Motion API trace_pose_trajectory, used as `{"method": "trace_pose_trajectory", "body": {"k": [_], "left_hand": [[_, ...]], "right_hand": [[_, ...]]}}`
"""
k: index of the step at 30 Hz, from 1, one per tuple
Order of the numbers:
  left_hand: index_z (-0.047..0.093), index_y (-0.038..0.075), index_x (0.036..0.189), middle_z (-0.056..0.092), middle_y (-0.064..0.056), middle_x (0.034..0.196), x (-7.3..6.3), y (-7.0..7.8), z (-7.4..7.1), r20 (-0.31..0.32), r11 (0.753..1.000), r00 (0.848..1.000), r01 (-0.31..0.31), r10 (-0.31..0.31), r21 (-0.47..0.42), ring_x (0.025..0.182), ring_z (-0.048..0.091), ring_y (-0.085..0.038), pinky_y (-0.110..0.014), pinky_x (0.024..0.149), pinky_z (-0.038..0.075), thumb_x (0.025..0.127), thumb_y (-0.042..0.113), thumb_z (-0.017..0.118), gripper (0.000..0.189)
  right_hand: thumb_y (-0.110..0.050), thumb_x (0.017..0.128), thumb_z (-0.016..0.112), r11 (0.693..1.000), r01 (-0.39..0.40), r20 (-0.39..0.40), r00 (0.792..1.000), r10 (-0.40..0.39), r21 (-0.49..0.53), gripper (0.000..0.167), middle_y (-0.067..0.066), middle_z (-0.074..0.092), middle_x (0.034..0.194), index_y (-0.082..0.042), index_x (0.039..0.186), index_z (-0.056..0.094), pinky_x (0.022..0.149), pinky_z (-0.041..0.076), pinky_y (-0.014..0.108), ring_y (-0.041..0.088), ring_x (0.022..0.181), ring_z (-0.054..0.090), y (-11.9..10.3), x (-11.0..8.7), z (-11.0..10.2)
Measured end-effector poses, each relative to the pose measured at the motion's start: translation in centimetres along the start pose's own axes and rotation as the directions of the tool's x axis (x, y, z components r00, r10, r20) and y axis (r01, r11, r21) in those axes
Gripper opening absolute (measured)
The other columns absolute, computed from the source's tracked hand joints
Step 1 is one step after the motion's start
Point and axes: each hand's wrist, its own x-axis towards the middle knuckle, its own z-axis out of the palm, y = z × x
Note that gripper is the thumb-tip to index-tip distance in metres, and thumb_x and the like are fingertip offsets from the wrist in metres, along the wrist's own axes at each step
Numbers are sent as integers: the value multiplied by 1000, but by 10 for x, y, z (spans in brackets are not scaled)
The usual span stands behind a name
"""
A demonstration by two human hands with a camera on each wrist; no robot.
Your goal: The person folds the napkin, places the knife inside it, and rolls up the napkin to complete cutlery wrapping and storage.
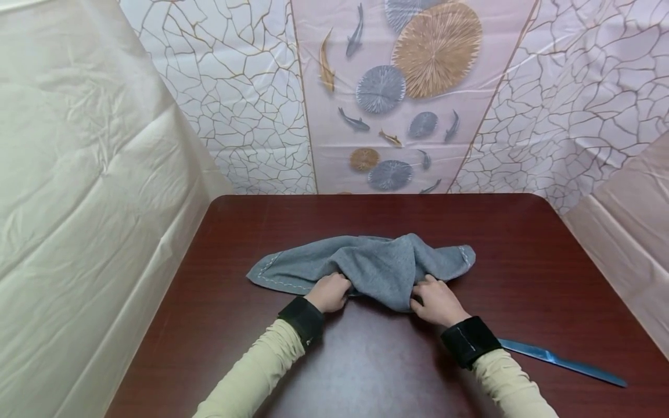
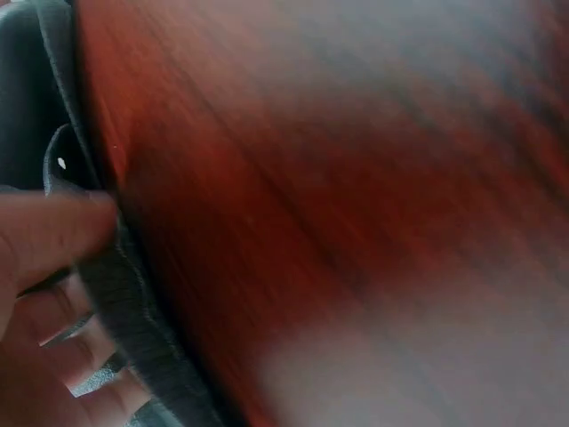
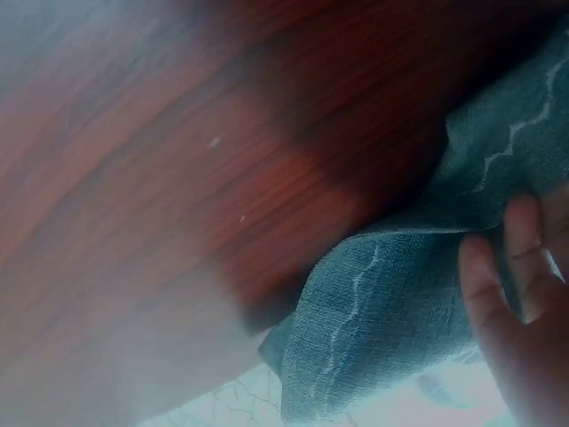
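Observation:
A grey cloth [image 1: 384, 264] with pale zigzag stitching along its hems lies bunched across the table, its middle raised in folds. My left hand [image 1: 329, 292] grips its near edge left of centre; in the left wrist view the thumb and fingers [image 2: 76, 351] close about the dark cloth edge [image 2: 133, 307]. On the other side, my right hand [image 1: 438, 302] holds the near edge right of centre. The right wrist view has the cloth [image 3: 391, 302] between that hand's thumb and fingers [image 3: 529, 236]. Folds hide some fingertips.
A shiny metal table knife [image 1: 564, 363] lies on the dark red-brown table [image 1: 345, 371], beside my right wrist, which covers one end of it. Patterned sheeting [image 1: 251, 116] hangs behind the table's far edge, and pale sheeting [image 1: 94, 232] stands along the left side.

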Motion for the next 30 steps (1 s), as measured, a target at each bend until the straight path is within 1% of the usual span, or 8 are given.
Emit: {"method": "trace_pose_trajectory", "body": {"k": [5, 10, 12, 15, 18, 22, 26, 30], "left_hand": [[59, 13, 64, 56, 2, 64, -6, -9, 1, -3, 999, 1000, -11, 11, -48, 63, 55, -13, -27, 59, 45, 70, -3, 60, 18], [65, 14, 72, 59, 4, 69, -18, -23, -2, 34, 995, 999, 18, -15, -99, 64, 54, -11, -25, 61, 45, 68, -6, 57, 21], [63, 14, 70, 55, 5, 66, -23, -29, -3, 44, 992, 999, 35, -30, -119, 60, 50, -10, -24, 57, 42, 66, -6, 56, 22], [52, 15, 61, 40, 6, 58, -32, -38, -4, 40, 990, 998, 47, -42, -131, 53, 36, -10, -23, 50, 32, 62, -6, 54, 21], [43, 16, 57, 31, 6, 56, -40, -48, -6, 13, 989, 999, 52, -50, -136, 51, 28, -10, -24, 48, 25, 60, -6, 52, 24], [41, 18, 54, 30, 8, 55, -52, -62, -8, -47, 991, 997, 50, -56, -127, 51, 28, -9, -23, 46, 24, 58, -5, 51, 25], [37, 19, 50, 29, 10, 55, -63, -76, -10, -117, 992, 992, 44, -58, -116, 53, 27, -9, -22, 47, 22, 53, -5, 49, 27], [35, 19, 49, 29, 10, 55, -70, -84, -14, -146, 993, 987, 54, -69, -106, 54, 28, -10, -23, 49, 22, 51, -5, 50, 27]], "right_hand": [[-12, 76, 64, 996, -66, 43, 997, 69, -58, 25, -6, 46, 55, -20, 57, 49, 51, 34, 33, 19, 58, 41, 7, -4, 3], [-14, 77, 64, 989, -143, 63, 988, 144, -30, 21, -6, 46, 58, -19, 60, 53, 53, 37, 34, 20, 62, 47, 18, -9, 4], [-14, 79, 63, 985, -172, 81, 982, 173, -15, 18, -4, 48, 60, -18, 63, 55, 54, 38, 35, 20, 63, 48, 21, -11, 1], [-14, 80, 62, 977, -213, 105, 972, 212, -5, 13, -3, 50, 63, -17, 67, 58, 55, 39, 36, 20, 63, 48, 26, -14, -2], [-12, 80, 62, 972, -236, 112, 966, 233, 17, 12, -3, 51, 63, -15, 69, 60, 57, 40, 36, 20, 66, 49, 30, -18, -5], [-10, 78, 64, 973, -224, 98, 971, 218, 49, 9, -2, 53, 62, -10, 69, 63, 58, 42, 36, 19, 64, 51, 35, -20, -6], [-10, 77, 66, 975, -214, 105, 973, 207, 60, 9, -3, 52, 59, -8, 69, 64, 54, 42, 33, 14, 57, 49, 39, -21, -6], [-10, 78, 66, 972, -220, 116, 971, 210, 80, 10, -5, 52, 57, -9, 68, 64, 53, 41, 32, 12, 54, 48, 40, -21, -7]]}}
